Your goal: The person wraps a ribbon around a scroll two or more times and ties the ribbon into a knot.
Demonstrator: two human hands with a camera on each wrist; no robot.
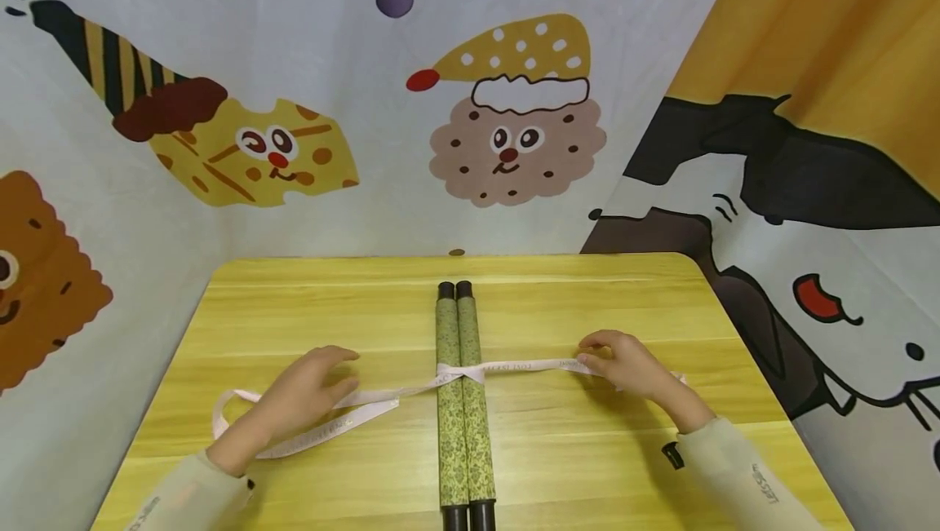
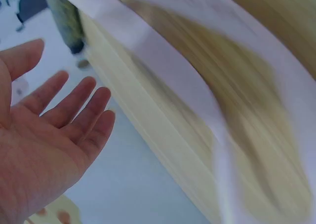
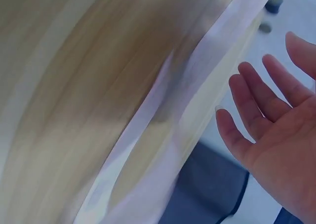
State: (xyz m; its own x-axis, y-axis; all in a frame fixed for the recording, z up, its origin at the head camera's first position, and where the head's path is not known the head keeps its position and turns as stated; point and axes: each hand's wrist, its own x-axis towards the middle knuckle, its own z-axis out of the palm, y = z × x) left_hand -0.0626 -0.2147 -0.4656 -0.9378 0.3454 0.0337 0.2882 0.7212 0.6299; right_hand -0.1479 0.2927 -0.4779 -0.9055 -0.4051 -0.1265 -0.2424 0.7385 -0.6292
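Two rolled scrolls (image 1: 461,421) with green patterned covers and black end knobs lie side by side on the table. A pale pink ribbon (image 1: 529,366) with printed lettering crosses around their middle, its strands leading out to both sides. My left hand (image 1: 304,388) is over the left strand; the left wrist view shows its fingers loosely extended, palm bare, beside the ribbon (image 2: 170,61). On the other side my right hand (image 1: 624,364) hovers at the right strand. In the right wrist view its fingers are spread and relaxed, apart from the ribbon (image 3: 210,56).
The yellow wood-grain table (image 1: 330,303) has rounded far corners. Behind it hangs a pale cloth (image 1: 308,17) printed with cartoon figures, continuing along both sides. A small black object (image 1: 671,455) shows beside the right sleeve. The left strand loops back near the left forearm.
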